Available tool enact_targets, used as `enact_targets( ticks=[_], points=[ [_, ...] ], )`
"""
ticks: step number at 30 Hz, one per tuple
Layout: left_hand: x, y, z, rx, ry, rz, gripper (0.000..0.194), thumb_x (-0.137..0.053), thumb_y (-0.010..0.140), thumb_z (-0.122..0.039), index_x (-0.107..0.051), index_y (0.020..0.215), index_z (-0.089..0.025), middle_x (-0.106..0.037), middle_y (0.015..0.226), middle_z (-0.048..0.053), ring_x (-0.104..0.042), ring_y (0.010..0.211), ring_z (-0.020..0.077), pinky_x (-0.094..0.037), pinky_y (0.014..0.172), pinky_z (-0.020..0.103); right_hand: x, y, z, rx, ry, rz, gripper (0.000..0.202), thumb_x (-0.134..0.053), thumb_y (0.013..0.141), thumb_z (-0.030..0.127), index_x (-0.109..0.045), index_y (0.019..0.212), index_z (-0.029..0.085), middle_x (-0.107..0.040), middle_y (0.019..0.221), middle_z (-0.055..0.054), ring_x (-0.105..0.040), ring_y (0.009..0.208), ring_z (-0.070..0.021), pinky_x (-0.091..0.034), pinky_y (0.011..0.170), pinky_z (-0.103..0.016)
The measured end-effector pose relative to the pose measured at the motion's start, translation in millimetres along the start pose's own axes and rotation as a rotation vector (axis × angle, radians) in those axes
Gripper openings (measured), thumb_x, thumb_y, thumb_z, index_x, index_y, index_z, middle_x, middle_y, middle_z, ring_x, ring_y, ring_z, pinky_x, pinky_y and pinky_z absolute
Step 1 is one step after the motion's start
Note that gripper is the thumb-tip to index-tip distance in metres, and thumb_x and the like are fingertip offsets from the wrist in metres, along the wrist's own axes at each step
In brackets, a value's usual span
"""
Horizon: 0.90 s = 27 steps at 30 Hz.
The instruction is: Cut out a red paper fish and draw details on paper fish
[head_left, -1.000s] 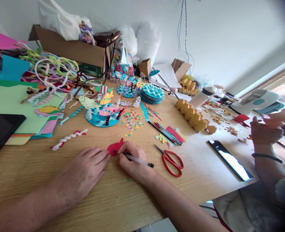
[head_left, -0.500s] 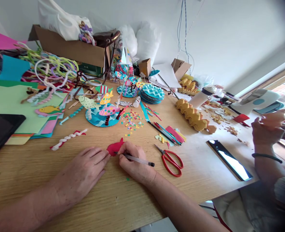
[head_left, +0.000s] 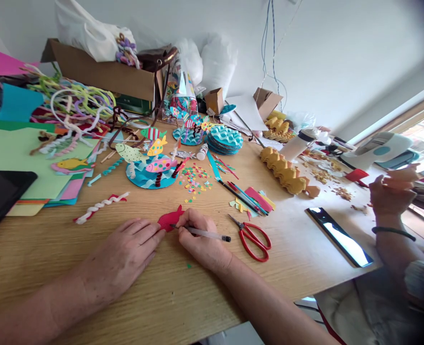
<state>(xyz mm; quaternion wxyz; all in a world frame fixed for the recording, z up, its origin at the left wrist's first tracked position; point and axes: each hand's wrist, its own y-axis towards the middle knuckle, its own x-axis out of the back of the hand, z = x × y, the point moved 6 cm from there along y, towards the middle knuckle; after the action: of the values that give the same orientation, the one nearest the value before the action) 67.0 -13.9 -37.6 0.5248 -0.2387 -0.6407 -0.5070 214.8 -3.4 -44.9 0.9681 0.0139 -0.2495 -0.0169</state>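
A red paper fish (head_left: 166, 219) lies on the wooden table in front of me. My left hand (head_left: 131, 249) rests flat with its fingers stretched out, the tips at the fish's left edge. Pinched in my right hand (head_left: 200, 239) is a pen (head_left: 210, 234) with a clear barrel and a black end; its tip meets the fish. Just right of that hand lie red-handled scissors (head_left: 253, 239), blades parted. Beyond the fish stands a blue wavy paper disc (head_left: 132, 176) carrying several paper fish, with colourful paper dots (head_left: 193, 179) scattered beside it.
Coloured paper sheets (head_left: 25, 158) and a black tablet (head_left: 3, 196) lie at left, near a twisted pipe cleaner (head_left: 100, 209). Pens (head_left: 242, 196) and a phone (head_left: 341, 237) lie to the right. Another person's hand (head_left: 391, 196) holds something over yellow egg-carton pieces (head_left: 287, 175) and scraps.
The view has shifted very slightly. My right hand keeps the pen on the red fish, with the pen tilted a little flatter; my left hand stays in place.
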Motion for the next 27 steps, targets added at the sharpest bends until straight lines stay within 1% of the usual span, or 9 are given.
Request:
enact_targets(
  ticks=[2,7,11,13,16,20,24,27],
  points=[
    [-0.1,0.2,0.1,0.0,0.013,-0.004,0.039,-0.035,0.091,-0.01,-0.065,0.114,-0.015,-0.07,0.101,0.008,-0.062,0.094,0.0229,-0.052,0.087,0.039,0.2,-0.5,2.2,0.024,-0.005,0.008,0.008,-0.047,0.067,0.015,-0.051,0.068,0.021,-0.049,0.057,0.005,-0.042,0.05,-0.0103,-0.035,0.053,-0.023],
    [-0.8,1.1,-1.2,-0.018,0.021,-0.021,0.038,-0.034,0.091,-0.01,-0.067,0.108,-0.014,-0.07,0.097,0.009,-0.062,0.09,0.0234,-0.053,0.083,0.04,-0.9,-1.0,2.5,0.037,-0.017,0.023,0.006,-0.047,0.066,0.017,-0.049,0.067,0.022,-0.048,0.058,0.005,-0.042,0.05,-0.0114,-0.035,0.055,-0.024],
    [-1.9,0.9,-1.5,-0.008,0.019,-0.019,0.039,-0.032,0.092,-0.01,-0.067,0.109,-0.014,-0.069,0.097,0.01,-0.06,0.091,0.0238,-0.053,0.083,0.041,-1.1,-1.0,2.7,0.047,-0.03,0.016,0.006,-0.046,0.066,0.017,-0.049,0.068,0.022,-0.047,0.057,0.005,-0.042,0.051,-0.0119,-0.034,0.054,-0.024],
    [-1.8,1.1,-1.2,0.0,0.013,-0.013,0.039,-0.032,0.093,-0.011,-0.067,0.11,-0.015,-0.069,0.097,0.009,-0.06,0.092,0.0238,-0.053,0.084,0.041,-1.2,-1.2,2.9,0.042,-0.033,0.02,0.006,-0.047,0.067,0.017,-0.049,0.068,0.022,-0.047,0.057,0.005,-0.042,0.051,-0.0116,-0.034,0.054,-0.024],
    [0.4,2.2,-1.8,-0.012,0.011,-0.019,0.039,-0.031,0.093,-0.011,-0.067,0.108,-0.013,-0.068,0.096,0.009,-0.06,0.091,0.0241,-0.053,0.082,0.041,-1.4,-1.5,2.8,0.033,-0.036,0.024,0.007,-0.048,0.066,0.015,-0.05,0.068,0.021,-0.047,0.057,0.005,-0.041,0.05,-0.0106,-0.034,0.053,-0.023],
    [2.7,3.1,-1.9,-0.025,0.003,-0.025,0.039,-0.032,0.092,-0.01,-0.067,0.108,-0.013,-0.068,0.097,0.01,-0.059,0.091,0.0244,-0.052,0.082,0.041,-0.7,-1.3,2.7,0.056,-0.046,0.004,0.008,-0.048,0.066,0.014,-0.049,0.068,0.021,-0.046,0.055,0.006,-0.04,0.048,-0.0099,-0.034,0.052,-0.022],
    [1.5,2.0,-1.8,-0.026,0.006,-0.017,0.04,-0.031,0.092,-0.009,-0.067,0.108,-0.014,-0.068,0.097,0.01,-0.059,0.091,0.0244,-0.052,0.082,0.041,0.4,-1.0,3.9,0.082,-0.073,-0.008,0.008,-0.048,0.066,0.014,-0.05,0.068,0.021,-0.046,0.055,0.006,-0.041,0.048,-0.01,-0.034,0.052,-0.022],
    [0.5,1.2,-2.8,-0.039,0.031,-0.023,0.04,-0.03,0.092,-0.009,-0.067,0.108,-0.011,-0.068,0.097,0.011,-0.059,0.091,0.0252,-0.052,0.082,0.042,0.6,-1.6,5.2,0.075,-0.09,0.002,0.009,-0.048,0.065,0.013,-0.049,0.067,0.021,-0.048,0.056,0.005,-0.042,0.049,-0.0103,-0.034,0.053,-0.022]
  ],
)
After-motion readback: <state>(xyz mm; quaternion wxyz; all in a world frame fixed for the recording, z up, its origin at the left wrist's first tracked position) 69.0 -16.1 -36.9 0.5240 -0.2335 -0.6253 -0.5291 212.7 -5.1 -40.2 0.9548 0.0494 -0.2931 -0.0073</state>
